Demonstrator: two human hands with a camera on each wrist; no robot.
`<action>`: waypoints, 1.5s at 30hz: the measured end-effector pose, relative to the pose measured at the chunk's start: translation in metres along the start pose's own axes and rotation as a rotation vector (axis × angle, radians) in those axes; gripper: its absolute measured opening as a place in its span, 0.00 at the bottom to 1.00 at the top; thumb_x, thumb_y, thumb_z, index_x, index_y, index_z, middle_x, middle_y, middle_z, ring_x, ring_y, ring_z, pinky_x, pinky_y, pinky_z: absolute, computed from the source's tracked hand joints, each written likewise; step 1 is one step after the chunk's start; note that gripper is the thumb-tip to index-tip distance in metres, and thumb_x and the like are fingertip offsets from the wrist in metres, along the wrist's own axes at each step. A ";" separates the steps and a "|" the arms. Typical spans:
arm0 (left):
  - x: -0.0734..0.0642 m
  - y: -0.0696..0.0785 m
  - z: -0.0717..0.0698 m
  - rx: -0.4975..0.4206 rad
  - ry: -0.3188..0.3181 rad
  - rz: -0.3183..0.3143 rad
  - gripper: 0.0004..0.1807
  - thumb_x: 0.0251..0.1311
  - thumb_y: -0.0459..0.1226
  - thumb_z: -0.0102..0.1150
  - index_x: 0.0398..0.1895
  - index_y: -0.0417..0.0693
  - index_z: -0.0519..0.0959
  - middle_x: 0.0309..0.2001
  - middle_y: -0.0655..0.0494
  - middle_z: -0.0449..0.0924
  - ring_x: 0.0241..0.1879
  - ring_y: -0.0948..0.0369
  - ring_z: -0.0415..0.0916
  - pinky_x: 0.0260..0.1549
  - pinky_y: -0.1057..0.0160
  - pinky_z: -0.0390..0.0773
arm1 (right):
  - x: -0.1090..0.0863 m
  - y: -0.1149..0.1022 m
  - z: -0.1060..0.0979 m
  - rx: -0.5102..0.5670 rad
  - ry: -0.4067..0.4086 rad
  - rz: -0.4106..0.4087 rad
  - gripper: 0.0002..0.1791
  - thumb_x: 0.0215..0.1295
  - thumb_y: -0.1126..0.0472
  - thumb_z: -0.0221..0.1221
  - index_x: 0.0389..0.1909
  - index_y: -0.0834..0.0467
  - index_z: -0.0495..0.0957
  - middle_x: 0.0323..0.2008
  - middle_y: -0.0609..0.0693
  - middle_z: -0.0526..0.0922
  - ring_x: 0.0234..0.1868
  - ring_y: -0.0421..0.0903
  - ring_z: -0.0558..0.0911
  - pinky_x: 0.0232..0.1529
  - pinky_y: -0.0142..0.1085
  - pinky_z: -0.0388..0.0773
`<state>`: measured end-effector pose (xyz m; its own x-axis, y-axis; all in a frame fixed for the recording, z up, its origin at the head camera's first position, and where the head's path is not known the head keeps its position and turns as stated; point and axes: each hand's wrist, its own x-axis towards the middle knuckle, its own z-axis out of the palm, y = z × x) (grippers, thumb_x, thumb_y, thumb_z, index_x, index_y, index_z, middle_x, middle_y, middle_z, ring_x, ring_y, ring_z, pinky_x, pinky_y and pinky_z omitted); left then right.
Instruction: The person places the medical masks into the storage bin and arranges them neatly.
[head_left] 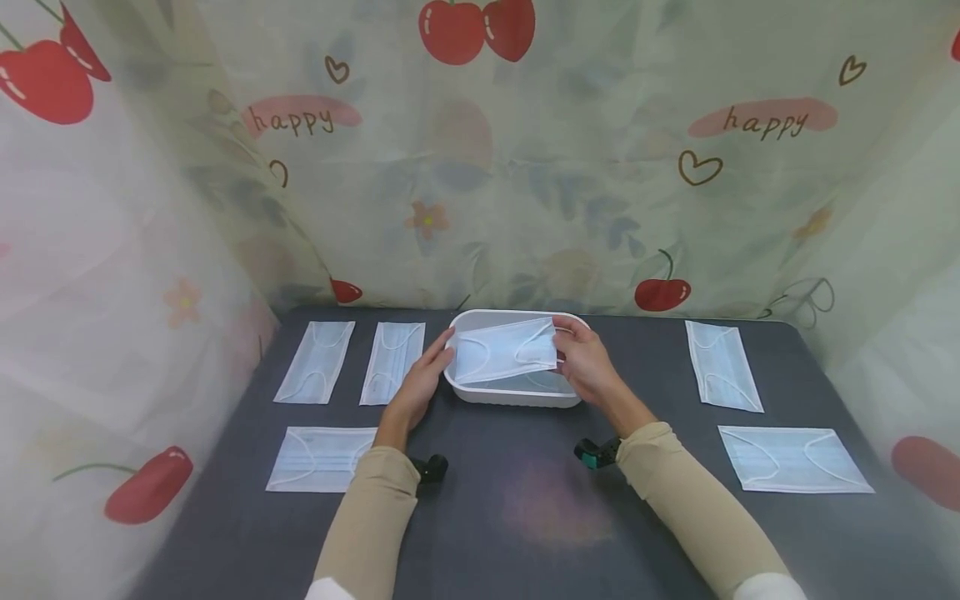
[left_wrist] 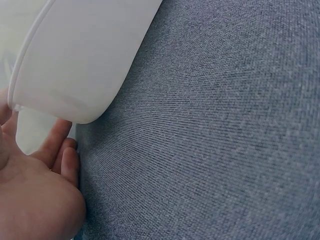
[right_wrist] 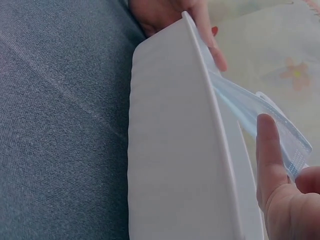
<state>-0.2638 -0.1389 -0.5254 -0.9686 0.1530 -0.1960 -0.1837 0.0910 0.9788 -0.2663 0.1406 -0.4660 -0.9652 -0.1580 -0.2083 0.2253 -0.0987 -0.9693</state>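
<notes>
Now we see the right hand (head_left: 588, 362) with its thumb and fingers pinching one end of a pale blue mask (head_left: 502, 350). From these fingers the mask slopes down to the left, over the opening of a white box (head_left: 517, 399), and its far end comes close to the fingers of the left hand (head_left: 420, 390). The left fingers grasp the box at its end, around the rim, and we suppose this is for keeping it steady. Whether they also touch the mask, we cannot tell. The right fingers take only the edge, probably so that the mask remains flat.

On the table (head_left: 510, 475), three masks (head_left: 315, 364) lie to the left of the left fingers, and two masks (head_left: 797, 458) lie well apart, to the right of the right fingers. All are flat with loops upward, perhaps so that fingers reach each one easily.
</notes>
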 end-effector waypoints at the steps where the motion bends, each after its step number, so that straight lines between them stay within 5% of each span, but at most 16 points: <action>1: 0.000 0.000 0.000 0.000 0.001 -0.001 0.26 0.80 0.50 0.43 0.78 0.73 0.60 0.83 0.63 0.49 0.84 0.58 0.39 0.83 0.49 0.39 | 0.001 0.001 0.000 -0.004 -0.005 -0.003 0.24 0.82 0.65 0.40 0.75 0.60 0.58 0.58 0.57 0.73 0.44 0.41 0.81 0.41 0.32 0.85; 14: 0.001 0.000 0.001 -0.005 -0.002 0.007 0.26 0.80 0.51 0.43 0.78 0.74 0.60 0.83 0.63 0.49 0.84 0.58 0.40 0.83 0.49 0.40 | 0.005 0.006 0.002 -0.090 -0.026 0.018 0.25 0.82 0.65 0.40 0.76 0.60 0.58 0.69 0.65 0.70 0.56 0.49 0.79 0.45 0.34 0.86; 19: 0.000 0.001 0.001 0.002 -0.005 -0.014 0.26 0.79 0.53 0.43 0.78 0.76 0.60 0.83 0.64 0.49 0.83 0.59 0.40 0.83 0.50 0.40 | 0.004 0.007 0.001 -0.148 -0.063 0.034 0.27 0.82 0.63 0.43 0.78 0.59 0.55 0.70 0.65 0.69 0.61 0.53 0.78 0.56 0.43 0.84; 23: -0.001 0.001 0.001 0.000 -0.011 -0.005 0.26 0.80 0.51 0.42 0.78 0.74 0.59 0.83 0.63 0.48 0.84 0.57 0.39 0.82 0.48 0.39 | 0.004 0.007 -0.002 -0.205 -0.085 0.055 0.31 0.81 0.62 0.48 0.80 0.58 0.53 0.75 0.66 0.63 0.72 0.58 0.69 0.71 0.59 0.70; 27: -0.001 0.001 0.001 0.000 -0.009 -0.007 0.26 0.81 0.49 0.41 0.79 0.73 0.59 0.83 0.62 0.48 0.84 0.57 0.39 0.82 0.47 0.39 | 0.002 0.005 -0.002 -0.269 -0.098 0.063 0.35 0.78 0.59 0.52 0.81 0.57 0.52 0.79 0.65 0.55 0.81 0.60 0.56 0.76 0.66 0.56; 38: 0.001 -0.002 0.000 -0.012 0.000 0.001 0.26 0.81 0.48 0.41 0.79 0.72 0.60 0.83 0.62 0.49 0.84 0.57 0.38 0.82 0.47 0.38 | -0.004 -0.002 -0.002 -0.488 -0.100 -0.060 0.41 0.74 0.56 0.58 0.81 0.58 0.50 0.82 0.58 0.51 0.81 0.61 0.55 0.80 0.56 0.56; 45: 0.001 -0.002 -0.001 -0.009 -0.008 -0.006 0.26 0.81 0.49 0.41 0.78 0.74 0.59 0.83 0.64 0.49 0.84 0.58 0.38 0.83 0.48 0.38 | -0.012 -0.007 -0.001 -0.696 -0.085 -0.145 0.42 0.73 0.49 0.60 0.81 0.53 0.52 0.82 0.56 0.53 0.82 0.60 0.54 0.78 0.61 0.57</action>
<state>-0.2646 -0.1399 -0.5276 -0.9662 0.1600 -0.2023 -0.1911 0.0830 0.9781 -0.2564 0.1445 -0.4569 -0.9589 -0.2699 -0.0871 -0.0692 0.5205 -0.8511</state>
